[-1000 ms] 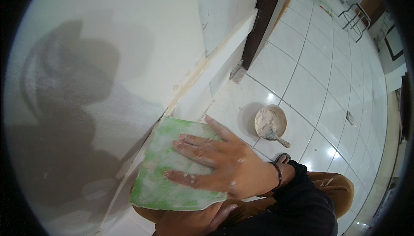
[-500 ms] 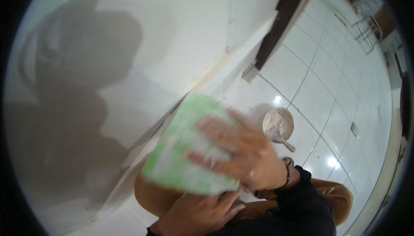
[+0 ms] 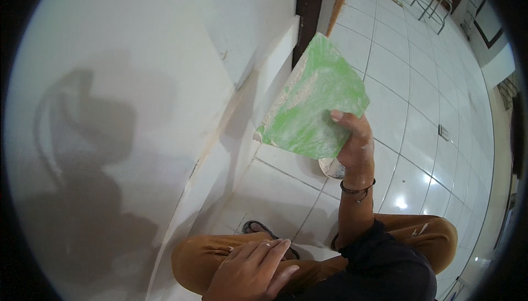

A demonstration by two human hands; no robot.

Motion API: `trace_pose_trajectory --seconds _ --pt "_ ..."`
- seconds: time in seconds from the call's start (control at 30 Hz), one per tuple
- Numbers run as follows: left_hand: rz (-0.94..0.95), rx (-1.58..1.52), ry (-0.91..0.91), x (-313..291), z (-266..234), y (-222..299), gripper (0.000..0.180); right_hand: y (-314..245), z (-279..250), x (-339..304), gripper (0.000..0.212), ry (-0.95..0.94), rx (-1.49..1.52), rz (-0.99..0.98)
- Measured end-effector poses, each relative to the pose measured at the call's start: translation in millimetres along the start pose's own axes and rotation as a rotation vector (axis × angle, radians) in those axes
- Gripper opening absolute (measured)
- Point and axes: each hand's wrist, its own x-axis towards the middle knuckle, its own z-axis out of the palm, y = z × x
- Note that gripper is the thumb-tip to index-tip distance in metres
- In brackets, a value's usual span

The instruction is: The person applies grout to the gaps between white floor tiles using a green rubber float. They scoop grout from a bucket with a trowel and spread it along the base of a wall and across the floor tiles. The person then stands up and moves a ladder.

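Note:
My right hand [image 3: 355,140] grips a flat green putty spreader [image 3: 324,94] by its right side, thumb on top and the other fingers hidden beneath. Pale putty is smeared across the sheet and thicker along its left edge. It is raised off the floor, apart from the white wall [image 3: 165,37]. Low in the picture, my left hand [image 3: 247,271] lies on my left knee with nothing in it, fingers stretched out and close together. Below the spreader, a bowl of putty [image 3: 331,168] stands on the floor, mostly covered by the spreader and my right hand.
A ledge-topped skirting [image 3: 234,100] runs along the wall to a dark door frame [image 3: 309,9]. White floor tiles [image 3: 404,130] stretch off to the right. At the far right stands a metal-legged stool [image 3: 434,4]. My sandalled foot [image 3: 258,227] is by the skirting.
My right hand has swung up and away from the wall, now gripping the spreader's side instead of lying spread over it. My left hand has come off the spreader onto my knee.

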Motion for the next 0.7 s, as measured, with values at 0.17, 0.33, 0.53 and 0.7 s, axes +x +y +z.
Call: trace_pose_trajectory --seconds 0.17,0.33,0.53,0.7 --pt "-0.014 0.001 0.006 5.8 6.9 -5.3 0.043 19.6 -1.2 -0.2 0.039 -0.019 -0.574 -0.142" --pt "0.026 0.039 -0.006 15.4 1.7 -6.6 0.042 47.3 3.5 2.0 0.034 -0.197 -1.011 -0.302" --pt "0.019 0.056 -0.008 12.5 2.9 -7.3 0.042 90.0 13.7 -2.6 0.061 -0.198 -1.241 -0.568" --pt "0.032 0.049 -0.019 14.0 3.5 -10.0 0.043 102.9 19.6 -27.9 0.071 -0.342 -1.247 -0.622"
